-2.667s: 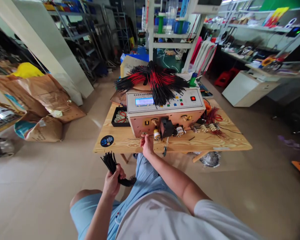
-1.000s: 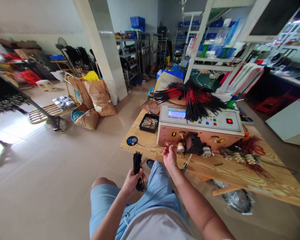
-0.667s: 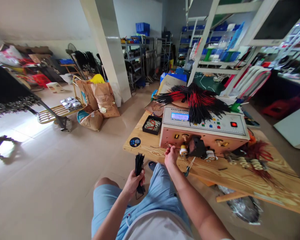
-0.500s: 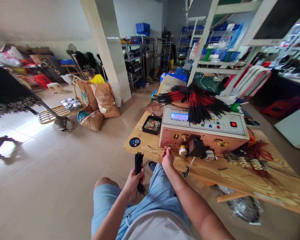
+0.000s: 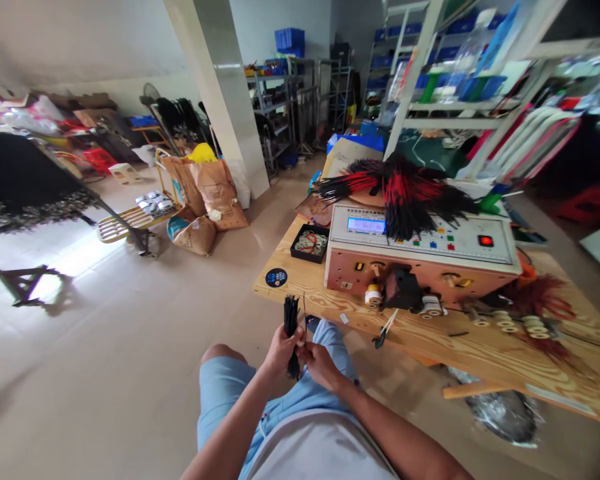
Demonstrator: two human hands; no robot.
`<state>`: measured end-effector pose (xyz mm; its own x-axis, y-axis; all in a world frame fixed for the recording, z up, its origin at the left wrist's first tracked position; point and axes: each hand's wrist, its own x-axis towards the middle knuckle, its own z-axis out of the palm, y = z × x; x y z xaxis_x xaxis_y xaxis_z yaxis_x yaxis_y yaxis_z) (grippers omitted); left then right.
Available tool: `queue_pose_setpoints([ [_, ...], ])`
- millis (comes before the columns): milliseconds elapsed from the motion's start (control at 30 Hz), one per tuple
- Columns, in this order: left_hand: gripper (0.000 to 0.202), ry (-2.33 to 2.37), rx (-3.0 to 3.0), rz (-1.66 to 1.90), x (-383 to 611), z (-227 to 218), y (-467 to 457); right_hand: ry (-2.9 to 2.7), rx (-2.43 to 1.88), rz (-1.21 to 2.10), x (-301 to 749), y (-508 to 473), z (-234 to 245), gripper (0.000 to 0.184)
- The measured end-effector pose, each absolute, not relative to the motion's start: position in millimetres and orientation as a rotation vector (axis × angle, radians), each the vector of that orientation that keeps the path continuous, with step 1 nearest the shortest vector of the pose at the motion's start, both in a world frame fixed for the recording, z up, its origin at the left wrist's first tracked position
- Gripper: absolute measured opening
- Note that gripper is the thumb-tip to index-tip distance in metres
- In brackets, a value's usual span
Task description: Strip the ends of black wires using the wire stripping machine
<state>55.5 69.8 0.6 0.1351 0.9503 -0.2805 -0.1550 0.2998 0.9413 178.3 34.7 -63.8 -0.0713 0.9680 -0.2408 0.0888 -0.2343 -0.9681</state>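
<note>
My left hand [image 5: 281, 351] grips a bundle of thin black wires [image 5: 291, 319] upright above my lap. My right hand [image 5: 320, 365] sits beside it, its fingers pinched on a single thin wire [image 5: 304, 312] that sticks up between my hands. On the wooden table [image 5: 300, 293] stands a beige wire-cutting machine [image 5: 420, 250], its front a little beyond my hands. A fan of red-and-black wires [image 5: 405, 193] lies across its top. Green-handled pliers [image 5: 384, 333] rest on the table nearer my right hand.
Several small spools [image 5: 431, 305] stand along the machine's front. A black tray of coiled wires [image 5: 309, 243] sits at its left, and a red wire tangle [image 5: 535, 300] lies at its right. Shelving [image 5: 445, 100] rises behind the table, and paper sacks [image 5: 217, 200] stand on the floor.
My right hand has moved back from the machine's front to my left hand, above my lap, with the thin wire now showing between them. The view has turned slightly.
</note>
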Motion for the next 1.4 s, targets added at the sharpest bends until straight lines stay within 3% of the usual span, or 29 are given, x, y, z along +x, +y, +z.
queue_pose_setpoints([
  [167, 0.044, 1.236, 0.955, 0.986, 56, -10, 68, -1.739, -1.435, 1.176, 188, 1, -69, 0.023],
  [400, 0.045, 1.233, 0.891, 0.985, 57, -10, 66, -1.882, -1.400, 1.148, 191, -15, -69, 0.022],
  [533, 0.049, 1.214, 0.841, 1.004, 52, -1, 65, -1.576, -1.346, 1.411, 200, 6, -70, 0.008],
  [667, 0.062, 1.184, 0.810, 0.961, 42, 7, 65, -0.787, -1.285, 1.477, 234, 57, -60, 0.037],
  [800, 0.050, 1.147, 0.831, 0.942, 39, 10, 65, -0.298, -0.976, 1.428, 267, 103, -38, 0.050],
  [1033, 0.050, 1.092, 0.753, 0.961, 36, 13, 62, -0.268, -0.836, 1.256, 272, 122, -11, 0.049],
  [1400, 0.046, 1.087, 0.810, 0.986, 29, 13, 63, -0.217, -0.864, 1.163, 269, 134, -16, 0.053],
])
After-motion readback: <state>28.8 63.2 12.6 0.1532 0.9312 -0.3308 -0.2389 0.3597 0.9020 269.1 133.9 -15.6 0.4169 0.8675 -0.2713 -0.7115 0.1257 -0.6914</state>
